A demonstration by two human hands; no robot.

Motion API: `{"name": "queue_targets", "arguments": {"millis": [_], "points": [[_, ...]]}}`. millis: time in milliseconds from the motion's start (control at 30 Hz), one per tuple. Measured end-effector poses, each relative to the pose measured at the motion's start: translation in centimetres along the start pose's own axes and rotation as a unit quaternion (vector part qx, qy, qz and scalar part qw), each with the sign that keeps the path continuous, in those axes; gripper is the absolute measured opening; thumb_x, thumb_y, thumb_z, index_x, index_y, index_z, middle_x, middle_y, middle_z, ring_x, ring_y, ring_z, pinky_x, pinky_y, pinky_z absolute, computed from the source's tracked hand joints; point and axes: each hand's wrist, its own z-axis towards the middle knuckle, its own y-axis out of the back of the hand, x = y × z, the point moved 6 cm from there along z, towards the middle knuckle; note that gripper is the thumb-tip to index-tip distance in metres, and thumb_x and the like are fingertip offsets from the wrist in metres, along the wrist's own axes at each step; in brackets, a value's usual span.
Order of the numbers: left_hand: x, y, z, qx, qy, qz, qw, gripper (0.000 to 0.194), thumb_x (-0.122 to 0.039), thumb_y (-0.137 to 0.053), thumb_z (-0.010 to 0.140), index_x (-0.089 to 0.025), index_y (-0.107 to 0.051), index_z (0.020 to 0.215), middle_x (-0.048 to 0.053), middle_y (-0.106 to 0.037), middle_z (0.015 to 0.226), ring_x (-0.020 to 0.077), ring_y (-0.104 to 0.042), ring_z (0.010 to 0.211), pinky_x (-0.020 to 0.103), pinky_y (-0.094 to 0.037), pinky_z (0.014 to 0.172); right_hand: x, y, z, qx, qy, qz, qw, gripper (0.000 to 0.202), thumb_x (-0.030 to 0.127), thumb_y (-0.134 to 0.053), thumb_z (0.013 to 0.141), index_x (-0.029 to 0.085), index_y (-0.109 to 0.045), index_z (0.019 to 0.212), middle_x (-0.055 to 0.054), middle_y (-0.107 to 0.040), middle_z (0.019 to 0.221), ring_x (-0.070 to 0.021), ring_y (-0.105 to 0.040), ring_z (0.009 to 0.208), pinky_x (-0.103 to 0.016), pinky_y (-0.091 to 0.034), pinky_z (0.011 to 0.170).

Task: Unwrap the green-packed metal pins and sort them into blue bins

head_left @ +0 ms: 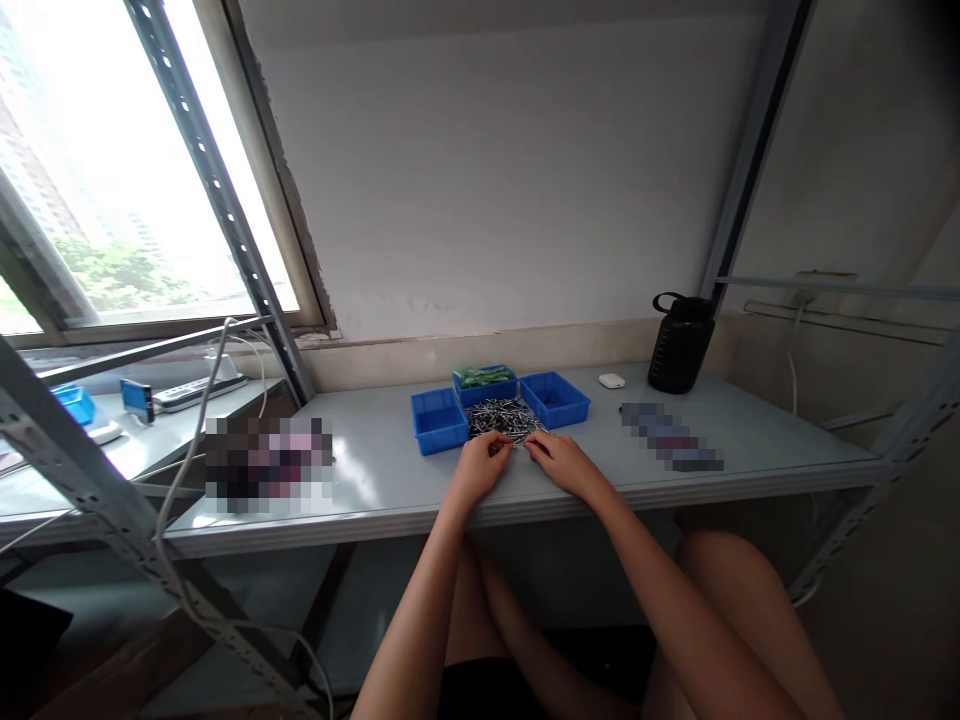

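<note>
A heap of thin, shiny metal pieces (504, 414), perhaps screws or pins, lies on the grey table among three blue bins. My left hand (486, 465) rests at the near left of the heap, thumb and fingers pinched together. Close beside it, my right hand (559, 462) is also closed in a pinch at the heap's near edge. Whatever the fingertips hold is too small to name. The left bin (439, 436) looks bare inside. Green packets (484, 376) fill the back bin (486, 391). In the right bin (564, 412) some small dark pieces show.
A black bottle (681, 345) stands at the back right, near a small white case (611, 381). Blurred items lie on both sides of the table (390, 500). Metal shelf posts flank it, and a white cable (184, 480) hangs at the left. A phone (137, 400) stands on the side table.
</note>
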Motion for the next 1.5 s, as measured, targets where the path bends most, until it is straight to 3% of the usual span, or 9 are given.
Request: {"name": "queue_targets", "arguments": {"millis": [733, 867, 933, 1033, 1133, 1233, 1333, 1400, 1500], "points": [[-0.8, 0.3, -0.4, -0.024, 0.0, 0.027, 0.999, 0.019, -0.029, -0.048, 0.083, -0.017, -0.063, 0.084, 0.003, -0.068, 0.08, 0.0156, -0.061, 0.073, 0.024, -0.044, 0.065, -0.7, 0.2, 0.1, -0.016, -0.045, 0.039, 0.998, 0.022, 0.031, -0.036, 0.089, 0.022, -0.056, 0.094, -0.003, -0.064, 0.078, -0.0188, -0.059, 0.074, -0.026, -0.039, 0.067], [-3.6, 2.7, -0.5, -0.124, -0.042, 0.205, 0.97, 0.02, -0.03, -0.046, 0.086, -0.02, -0.062, 0.09, 0.005, -0.067, 0.085, 0.0189, -0.058, 0.084, 0.027, -0.041, 0.075, -1.1, 0.2, 0.1, -0.024, -0.061, 0.048, 0.997, 0.024, 0.03, -0.041, 0.087, 0.022, -0.054, 0.105, -0.004, -0.067, 0.084, -0.0194, -0.061, 0.077, -0.028, -0.041, 0.07], [-4.3, 4.7, -0.1, -0.192, -0.019, 0.268, 0.944, 0.022, -0.031, -0.043, 0.087, -0.02, -0.061, 0.093, 0.006, -0.066, 0.084, 0.0199, -0.058, 0.085, 0.028, -0.04, 0.075, -1.1, 0.2, 0.1, -0.025, -0.061, 0.04, 0.997, 0.024, 0.028, -0.042, 0.086, 0.022, -0.055, 0.106, -0.004, -0.067, 0.086, -0.0198, -0.061, 0.078, -0.028, -0.041, 0.07], [-3.6, 7.0, 1.2, -0.196, 0.036, 0.325, 0.925, 0.021, -0.027, -0.043, 0.087, -0.019, -0.06, 0.093, 0.008, -0.065, 0.085, 0.0214, -0.057, 0.082, 0.029, -0.039, 0.073, -0.7, 0.2, 0.1, -0.021, -0.042, 0.031, 0.998, 0.021, 0.028, -0.042, 0.087, 0.022, -0.058, 0.099, -0.005, -0.067, 0.087, -0.0197, -0.061, 0.079, -0.027, -0.041, 0.069], [-2.8, 7.8, 1.9, -0.192, 0.061, 0.385, 0.901, 0.02, -0.025, -0.043, 0.085, -0.016, -0.06, 0.092, 0.012, -0.063, 0.087, 0.0264, -0.054, 0.089, 0.034, -0.039, 0.076, -0.4, 0.2, 0.0, -0.013, -0.03, 0.036, 0.999, 0.021, 0.027, -0.041, 0.087, 0.022, -0.06, 0.094, -0.004, -0.067, 0.086, -0.0189, -0.061, 0.079, -0.027, -0.04, 0.069], [-3.5, 5.8, 1.7, -0.166, -0.01, 0.4, 0.901, 0.022, -0.024, -0.042, 0.086, -0.016, -0.058, 0.098, 0.012, -0.061, 0.095, 0.0267, -0.051, 0.096, 0.035, -0.038, 0.081, -0.4, 0.2, 0.0, -0.021, -0.024, 0.026, 0.999, 0.02, 0.026, -0.042, 0.087, 0.022, -0.06, 0.094, -0.004, -0.067, 0.088, -0.0188, -0.06, 0.081, -0.027, -0.04, 0.07], [-3.9, 1.4, 1.2, -0.043, -0.099, 0.366, 0.924, 0.02, -0.022, -0.041, 0.087, -0.018, -0.059, 0.095, 0.01, -0.06, 0.094, 0.0234, -0.052, 0.094, 0.031, -0.039, 0.081, -0.4, 0.2, 0.1, -0.02, -0.019, 0.015, 1.0, 0.021, 0.025, -0.042, 0.087, 0.021, -0.061, 0.093, -0.005, -0.067, 0.09, -0.0193, -0.06, 0.082, -0.027, -0.04, 0.072], [-3.3, -0.9, 0.8, 0.014, -0.097, 0.352, 0.931, 0.017, -0.019, -0.044, 0.084, -0.018, -0.059, 0.093, 0.009, -0.059, 0.093, 0.0231, -0.052, 0.093, 0.031, -0.04, 0.08, -0.4, 0.1, 0.1, -0.014, -0.018, 0.013, 1.0, 0.021, 0.024, -0.041, 0.087, 0.021, -0.061, 0.092, -0.005, -0.067, 0.091, -0.0193, -0.06, 0.083, -0.027, -0.04, 0.072], [-1.8, -2.1, 0.6, 0.025, -0.061, 0.34, 0.938, 0.017, -0.019, -0.045, 0.083, -0.017, -0.06, 0.092, 0.01, -0.057, 0.095, 0.0235, -0.052, 0.094, 0.031, -0.041, 0.081, -0.4, 0.1, 0.1, -0.013, -0.014, 0.009, 1.0, 0.021, 0.025, -0.04, 0.088, 0.021, -0.06, 0.092, -0.004, -0.067, 0.089, -0.0189, -0.06, 0.082, -0.027, -0.04, 0.072]]}}
